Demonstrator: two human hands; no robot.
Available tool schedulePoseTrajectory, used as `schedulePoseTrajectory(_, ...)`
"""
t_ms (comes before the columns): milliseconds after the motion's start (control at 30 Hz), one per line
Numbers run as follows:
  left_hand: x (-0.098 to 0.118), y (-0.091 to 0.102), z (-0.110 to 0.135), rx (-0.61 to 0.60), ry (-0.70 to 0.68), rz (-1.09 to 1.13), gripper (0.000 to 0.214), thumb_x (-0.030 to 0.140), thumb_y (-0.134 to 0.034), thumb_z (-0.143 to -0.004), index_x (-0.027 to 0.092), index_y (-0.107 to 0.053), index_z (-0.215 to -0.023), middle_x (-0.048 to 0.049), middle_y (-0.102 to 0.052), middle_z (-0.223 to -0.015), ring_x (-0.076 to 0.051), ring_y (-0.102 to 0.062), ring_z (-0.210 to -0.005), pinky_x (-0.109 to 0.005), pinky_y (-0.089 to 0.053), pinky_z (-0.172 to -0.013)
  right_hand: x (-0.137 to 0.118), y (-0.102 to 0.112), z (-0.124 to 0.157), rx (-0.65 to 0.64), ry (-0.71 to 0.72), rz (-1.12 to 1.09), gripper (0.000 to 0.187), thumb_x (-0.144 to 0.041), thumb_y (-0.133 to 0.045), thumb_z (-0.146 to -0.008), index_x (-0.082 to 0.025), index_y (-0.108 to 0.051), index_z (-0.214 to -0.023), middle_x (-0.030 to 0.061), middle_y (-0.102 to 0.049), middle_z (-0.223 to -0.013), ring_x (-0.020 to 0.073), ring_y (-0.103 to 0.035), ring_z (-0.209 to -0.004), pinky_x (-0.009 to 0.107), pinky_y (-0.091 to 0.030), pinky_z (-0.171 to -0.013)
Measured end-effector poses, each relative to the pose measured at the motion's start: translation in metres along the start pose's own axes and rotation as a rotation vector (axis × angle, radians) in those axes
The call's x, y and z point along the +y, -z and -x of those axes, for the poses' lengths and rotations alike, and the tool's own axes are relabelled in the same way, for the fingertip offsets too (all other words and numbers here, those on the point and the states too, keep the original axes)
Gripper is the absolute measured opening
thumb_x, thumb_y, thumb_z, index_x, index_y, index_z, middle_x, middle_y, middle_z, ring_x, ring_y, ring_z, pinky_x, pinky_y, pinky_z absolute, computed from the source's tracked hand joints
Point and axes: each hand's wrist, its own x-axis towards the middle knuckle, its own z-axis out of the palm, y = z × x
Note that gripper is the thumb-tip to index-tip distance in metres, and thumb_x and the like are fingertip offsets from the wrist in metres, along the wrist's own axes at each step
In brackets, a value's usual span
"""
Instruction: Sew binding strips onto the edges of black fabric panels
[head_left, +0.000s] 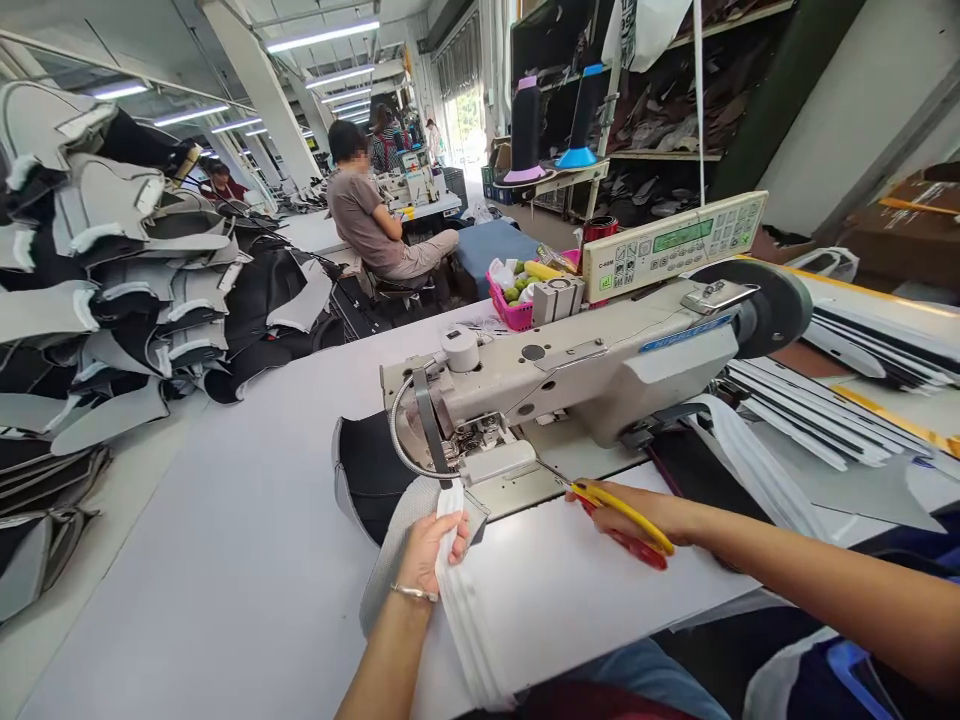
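From the head-worn view, I see the left hand (435, 548), a silver-coloured bracelet (414, 593) at its wrist, thumb and fingers clamped on a long white fabric strip (469, 632). That strip runs from just below the head of the big cream metal sewing machine (637, 385), through the grip and down across the smooth white tabletop (247, 540). A black and grey padded fabric piece (369, 458) lies beside and partly under the left hand, against the machine's head. Over on the right, the right hand (654, 505) has its fingers closed round the yellow and red handles of a pair of scissors (646, 524), its slim metal tip pointing at the machine's bed; I cannot tell whether the blades are apart. Behind the machine sits a bright pink plastic basket (513, 314), and further off a seated co-worker in a brown shirt (358, 215)
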Motion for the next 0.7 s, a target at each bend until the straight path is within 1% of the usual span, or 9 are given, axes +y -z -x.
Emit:
schedulePoseTrajectory(33, 0.000, 0.000, 0.000, -0.002, -0.006, 0.007, 0.017, 0.020, -0.065, -0.059, 0.008, -0.056, -0.067, 0.0022, -0.052, -0.049, -0.002, -0.038, -0.035, -0.014, -0.021, -0.032, -0.006, 0.000, -0.003, -0.039, -0.086, -0.152, 0.040, -0.007, -0.038, -0.060, -0.014, -0.043, -0.099, -0.0043, -0.044, -0.050, 0.0105, -0.043, -0.039, 0.020, -0.035, -0.044)
schedulePoseTrajectory(100, -0.001, 0.001, 0.000, -0.007, -0.017, 0.018, 0.018, 0.021, -0.066, -0.059, 0.009, -0.056, -0.067, 0.0024, -0.052, -0.049, -0.002, -0.038, -0.035, -0.015, -0.021, -0.032, -0.016, 0.002, -0.010, -0.041, -0.207, -0.363, 0.044, -0.006, -0.034, -0.058, -0.012, -0.038, -0.102, -0.0057, -0.040, -0.046, 0.0093, -0.038, -0.035, 0.019, -0.034, -0.041)
schedulePoseTrajectory(167, 0.000, 0.002, 0.000, -0.014, -0.022, 0.029, 0.020, 0.023, -0.067, -0.058, 0.009, -0.057, -0.066, 0.0025, -0.052, -0.049, -0.002, -0.038, -0.035, -0.015, -0.021, -0.032, -0.022, 0.007, -0.013, 0.005, -0.237, -0.480, 0.044, -0.007, -0.032, -0.059, -0.012, -0.034, -0.103, -0.0041, -0.043, -0.049, 0.0096, -0.041, -0.039, 0.020, -0.037, -0.042)
schedulePoseTrajectory(200, 0.000, 0.002, -0.001, -0.017, -0.022, 0.034, 0.021, 0.024, -0.068, -0.057, 0.009, -0.057, -0.066, 0.0025, -0.052, -0.049, -0.002, -0.038, -0.035, -0.015, -0.021, -0.032, -0.024, 0.009, -0.011, -0.008, -0.228, -0.510, 0.044, -0.008, -0.032, -0.059, -0.012, -0.033, -0.103, -0.0025, -0.047, -0.053, 0.0099, -0.044, -0.042, 0.020, -0.039, -0.043)
schedulePoseTrajectory(267, 0.000, 0.002, -0.001, -0.020, -0.021, 0.046, 0.023, 0.025, -0.068, -0.055, 0.008, -0.057, -0.066, 0.0025, -0.052, -0.049, -0.002, -0.038, -0.034, -0.015, -0.021, -0.032, -0.024, 0.009, -0.005, -0.141, -0.220, -0.531, 0.045, -0.006, -0.033, -0.056, -0.011, -0.034, -0.101, 0.0012, -0.052, -0.061, 0.0110, -0.050, -0.048, 0.022, -0.043, -0.045)
schedulePoseTrajectory(367, 0.001, 0.003, -0.001, -0.022, -0.020, 0.066, 0.023, 0.024, -0.069, -0.054, 0.008, -0.057, -0.066, 0.0022, -0.052, -0.050, -0.002, -0.038, -0.035, -0.015, -0.021, -0.032, -0.022, 0.000, -0.001, -0.413, -0.237, -0.468, 0.046, -0.003, -0.036, -0.050, -0.009, -0.039, -0.096, 0.0032, -0.055, -0.065, 0.0123, -0.053, -0.049, 0.024, -0.046, -0.044)
schedulePoseTrajectory(433, 0.001, 0.004, -0.002, -0.020, -0.015, 0.079, 0.022, 0.023, -0.068, -0.054, 0.008, -0.058, -0.066, 0.0020, -0.052, -0.050, -0.002, -0.038, -0.035, -0.015, -0.020, -0.032, -0.024, -0.009, -0.007, -0.514, -0.233, -0.396, 0.045, -0.002, -0.039, -0.050, -0.010, -0.041, -0.094, 0.0014, -0.055, -0.066, 0.0120, -0.054, -0.048, 0.025, -0.047, -0.045)
schedulePoseTrajectory(567, 0.001, 0.006, -0.003, -0.015, 0.001, 0.100, 0.019, 0.022, -0.067, -0.056, 0.008, -0.058, -0.067, 0.0023, -0.052, -0.049, -0.002, -0.037, -0.034, -0.015, -0.020, -0.031, -0.045, -0.021, -0.034, -0.607, -0.166, -0.181, 0.034, -0.006, -0.051, -0.057, -0.013, -0.046, -0.090, -0.0033, -0.052, -0.063, 0.0104, -0.054, -0.048, 0.023, -0.048, -0.047)
schedulePoseTrajectory(700, 0.005, 0.008, -0.003, -0.029, 0.014, 0.117, 0.018, 0.020, -0.065, -0.056, 0.008, -0.059, -0.068, 0.0036, -0.050, -0.048, 0.000, -0.034, -0.033, -0.014, -0.018, -0.031, -0.072, -0.027, -0.054, -0.572, -0.029, 0.032, 0.019, -0.012, -0.051, -0.066, -0.013, -0.052, -0.085, -0.0060, -0.048, -0.054, 0.0080, -0.050, -0.043, 0.019, -0.043, -0.046)
